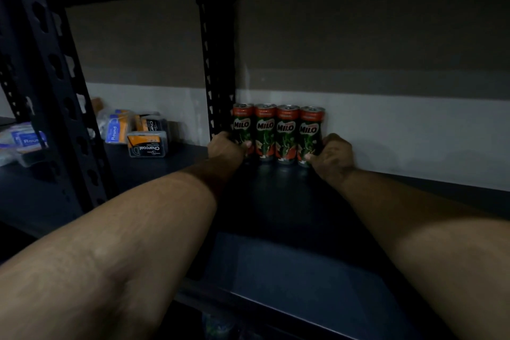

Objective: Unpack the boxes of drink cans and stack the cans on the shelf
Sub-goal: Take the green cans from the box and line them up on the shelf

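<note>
Several green and red Milo cans (277, 132) stand upright in one row at the back of the dark shelf (289, 229), against the wall. My left hand (225, 146) grips the leftmost can (242, 125) of the row low down. My right hand (332, 156) grips the rightmost can (310, 130) near its base. Both forearms reach in over the shelf board from the front. No box is in view.
A black slotted upright (216, 69) stands just left of the cans, and another upright (55, 85) stands at the front left. In the left bay lie packs labelled Charcoal (147, 143) and Round (114, 127). Bare shelf board stretches right of the cans.
</note>
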